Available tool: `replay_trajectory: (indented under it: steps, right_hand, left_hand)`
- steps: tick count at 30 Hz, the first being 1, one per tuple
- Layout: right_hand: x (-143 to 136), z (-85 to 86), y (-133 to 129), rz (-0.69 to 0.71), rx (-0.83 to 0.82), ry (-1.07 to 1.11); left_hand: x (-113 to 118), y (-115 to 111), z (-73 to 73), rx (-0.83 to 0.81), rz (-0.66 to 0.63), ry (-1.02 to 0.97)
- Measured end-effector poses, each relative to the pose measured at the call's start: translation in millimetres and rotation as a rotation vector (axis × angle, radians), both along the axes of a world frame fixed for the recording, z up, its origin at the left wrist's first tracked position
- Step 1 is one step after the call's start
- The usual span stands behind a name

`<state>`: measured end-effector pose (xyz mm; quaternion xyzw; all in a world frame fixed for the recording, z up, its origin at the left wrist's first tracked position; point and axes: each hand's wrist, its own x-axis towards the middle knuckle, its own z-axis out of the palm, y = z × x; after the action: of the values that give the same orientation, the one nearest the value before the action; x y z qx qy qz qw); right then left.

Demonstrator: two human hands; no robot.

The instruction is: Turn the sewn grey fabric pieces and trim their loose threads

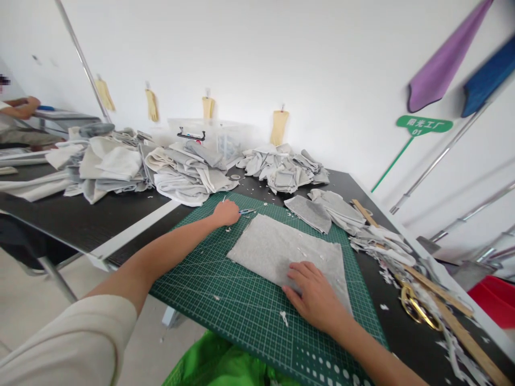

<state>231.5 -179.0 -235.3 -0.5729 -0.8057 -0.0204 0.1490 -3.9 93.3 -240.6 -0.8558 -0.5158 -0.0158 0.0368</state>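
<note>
My left hand (226, 213) is closed around a pair of small blue-handled thread snips (247, 211), whose pointed metal tip sticks out to the right, just past the far left corner of a grey fabric piece (277, 241). The fabric lies flat on a green cutting mat (225, 284) printed with a grid. My right hand (311, 292) rests on the fabric's near edge with its fingers stretched out, holding nothing. White scraps dot the fabric and the mat.
Piles of grey and white fabric (115, 161) line the back of the black table. Gold-handled scissors (418, 308), wooden rulers (462, 332) and fabric strips lie along the right side. A clear plastic box (237, 131) stands by the wall. Another person's arm (20, 109) shows far left.
</note>
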Motion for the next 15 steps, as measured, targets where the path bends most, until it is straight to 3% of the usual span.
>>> replay_trajectory:
  steps: [8,15]
  right_hand:
    - [3,-0.6,4,-0.011,-0.102,0.016]
    - [0,0.9,-2,0.018,-0.078,-0.072]
  left_hand:
    - [19,20,11.2,-0.093,0.12,0.005]
    - [33,-10,30.0,0.017,0.137,-0.054]
